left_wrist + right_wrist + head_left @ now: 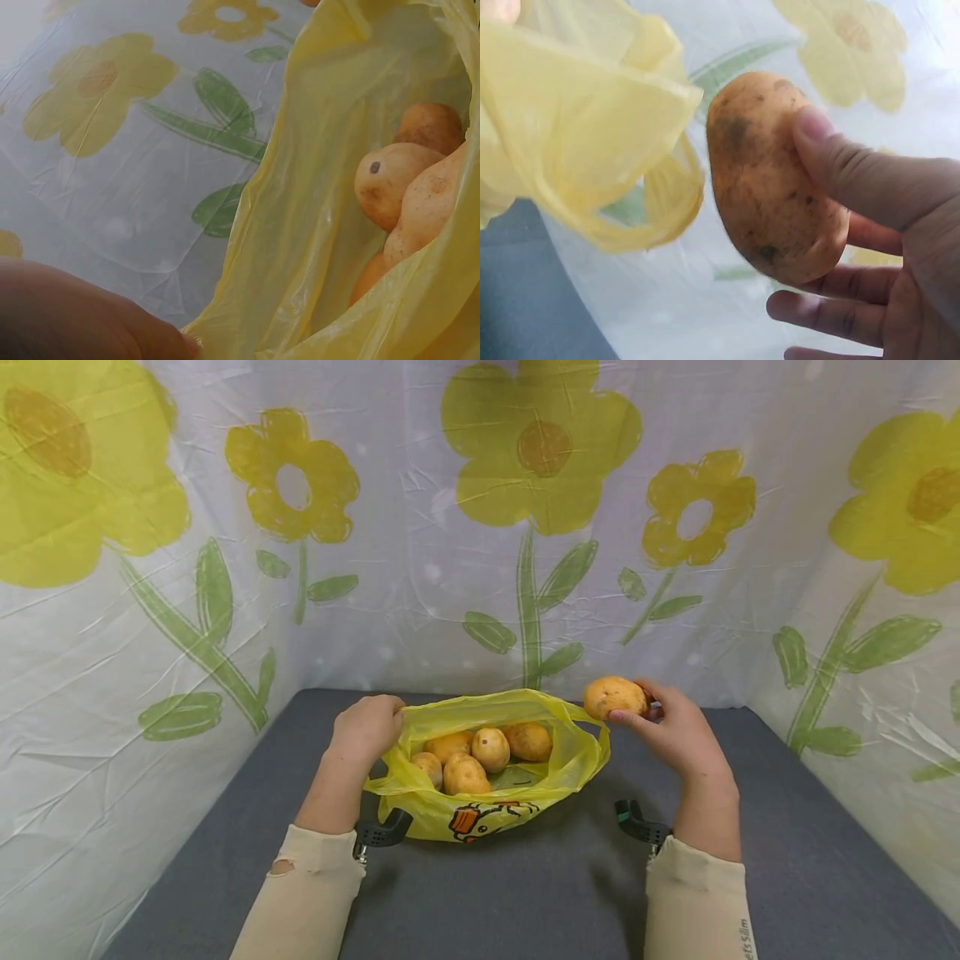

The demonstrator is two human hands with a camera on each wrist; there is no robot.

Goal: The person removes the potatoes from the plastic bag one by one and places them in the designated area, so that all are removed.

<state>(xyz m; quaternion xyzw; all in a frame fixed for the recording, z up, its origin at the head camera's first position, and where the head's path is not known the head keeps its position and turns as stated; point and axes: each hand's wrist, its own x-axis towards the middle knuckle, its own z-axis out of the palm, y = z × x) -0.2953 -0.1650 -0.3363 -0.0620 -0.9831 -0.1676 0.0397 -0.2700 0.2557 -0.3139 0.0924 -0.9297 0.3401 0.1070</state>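
Observation:
A yellow plastic bag [420,806] lies on the table with its mouth spread wide. Several potatoes [467,774] sit inside it, also seen as potatoes [397,184] in the left wrist view. My left hand [366,728] pinches the bag's rim at its left end. At the bag's right end, my right hand [671,727] holds another potato [611,696] above the table, beside the bag's handle loop. In the right wrist view, the thumb presses on one side of that potato [769,180] and fingers lie behind it.
The dark grey tabletop [495,902] runs under the bag to the back wall. White sheeting [390,610] printed with yellow flowers hangs behind and along both sides. A black wrist mount [384,828] is on the left forearm, another wrist mount [637,822] on the right.

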